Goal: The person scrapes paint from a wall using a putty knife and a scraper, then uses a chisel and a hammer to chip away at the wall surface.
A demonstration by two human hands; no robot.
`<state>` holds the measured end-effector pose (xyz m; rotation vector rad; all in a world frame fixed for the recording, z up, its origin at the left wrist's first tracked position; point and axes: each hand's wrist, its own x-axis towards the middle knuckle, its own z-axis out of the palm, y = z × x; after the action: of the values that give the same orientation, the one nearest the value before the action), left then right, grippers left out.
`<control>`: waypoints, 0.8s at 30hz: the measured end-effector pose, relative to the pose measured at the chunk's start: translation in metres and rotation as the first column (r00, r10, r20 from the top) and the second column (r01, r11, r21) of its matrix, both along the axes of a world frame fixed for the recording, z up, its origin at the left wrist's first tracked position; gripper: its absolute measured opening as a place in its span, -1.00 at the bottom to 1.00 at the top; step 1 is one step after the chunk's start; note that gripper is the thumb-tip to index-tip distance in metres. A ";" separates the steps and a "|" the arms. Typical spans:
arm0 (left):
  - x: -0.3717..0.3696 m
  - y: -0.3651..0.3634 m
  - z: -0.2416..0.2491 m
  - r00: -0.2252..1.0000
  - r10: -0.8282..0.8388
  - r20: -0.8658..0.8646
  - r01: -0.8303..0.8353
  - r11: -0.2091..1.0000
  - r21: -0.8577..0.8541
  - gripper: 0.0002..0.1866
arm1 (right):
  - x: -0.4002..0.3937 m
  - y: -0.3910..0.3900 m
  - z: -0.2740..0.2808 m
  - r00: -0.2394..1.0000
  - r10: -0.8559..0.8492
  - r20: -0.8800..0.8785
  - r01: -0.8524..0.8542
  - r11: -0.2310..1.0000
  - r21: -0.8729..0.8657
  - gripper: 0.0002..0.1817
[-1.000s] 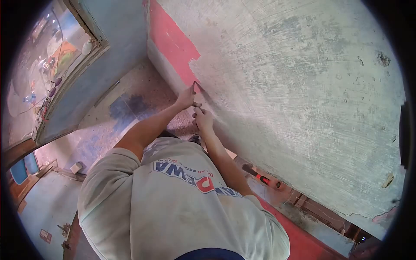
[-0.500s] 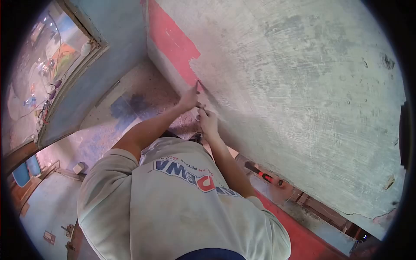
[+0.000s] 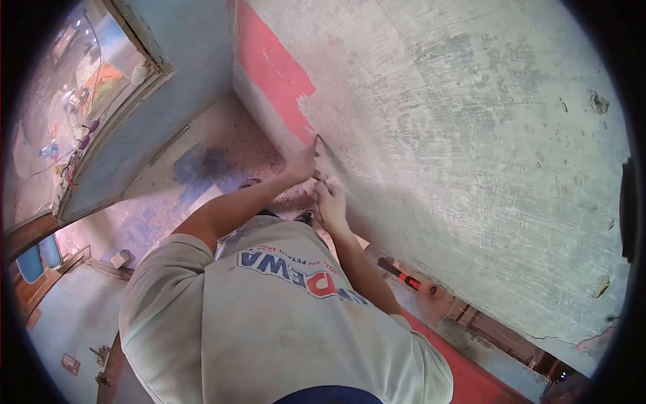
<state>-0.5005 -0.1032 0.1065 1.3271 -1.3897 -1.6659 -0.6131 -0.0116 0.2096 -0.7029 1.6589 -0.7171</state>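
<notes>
Low on the wall (image 3: 437,128), next to a patch of red paint (image 3: 272,67), both my hands are closed around one tool. It looks like a paint scraper (image 3: 318,143); its tip touches the wall at the patch's lower end. My left hand (image 3: 303,166) grips nearer the tip, fingers pressed together. Just below it, my right hand (image 3: 331,204) is wrapped round the handle end. Most of the handle is hidden by the fingers. Around the patch the wall is bare, grey and scratched.
Dusty debris and blue stains (image 3: 198,168) mark the floor by my feet. A red-and-black tool (image 3: 409,280) lies on a ledge to the right. An opening with a worn frame (image 3: 158,74) is on the left. A small block (image 3: 120,259) rests at lower left.
Both hands and the scraper have moved slightly down along the wall, towards my body. The view has shifted a little. The grip stays the same.
</notes>
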 end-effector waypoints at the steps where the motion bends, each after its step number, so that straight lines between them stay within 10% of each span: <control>1: -0.002 0.000 -0.002 1.000 0.015 0.002 -0.015 0.999 -0.037 -0.17 | -0.002 0.011 0.022 0.997 -0.034 0.065 0.034 0.999 0.012 -0.76; 6: -0.002 -0.025 -0.080 0.984 0.148 -0.097 -0.157 0.983 -0.094 -0.16 | 0.023 -0.039 0.018 0.996 -0.069 0.053 0.064 0.994 0.090 -0.74; 9: 0.040 -0.046 -0.039 0.939 0.194 -0.285 -0.103 0.946 0.306 -0.17 | 0.044 -0.059 -0.016 0.999 -0.012 -0.050 0.018 0.993 0.117 -0.74; 12: 0.035 -0.034 -0.013 0.961 0.148 -0.233 -0.085 0.961 0.262 -0.20 | 0.036 -0.036 0.000 1.000 -0.012 -0.020 0.013 1.000 0.019 -0.74; 14: 0.018 -0.012 -0.043 0.994 0.036 0.103 -0.008 0.966 -0.258 -0.28 | 0.017 -0.001 -0.004 0.999 -0.011 -0.051 0.006 0.995 -0.101 -0.73; 19: 0.017 -0.010 -0.012 0.998 0.039 -0.045 -0.040 0.999 -0.010 -0.37 | 0.026 -0.011 0.017 0.997 -0.079 0.015 0.079 0.997 0.022 -0.69; 21: 0.030 -0.013 0.009 0.989 0.072 -0.128 -0.049 0.983 0.176 -0.42 | 0.032 -0.010 -0.027 0.969 0.035 -0.247 -0.064 0.992 -0.111 -0.71; 24: 0.034 -0.010 0.003 0.993 0.056 -0.105 -0.047 0.995 0.087 -0.42 | 0.036 -0.001 -0.038 0.967 0.028 -0.251 -0.060 0.991 -0.118 -0.70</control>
<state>-0.4669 -0.1127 0.1093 1.2882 -1.2253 -1.7516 -0.5772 -0.0128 0.1714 -0.9480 1.8311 -0.7281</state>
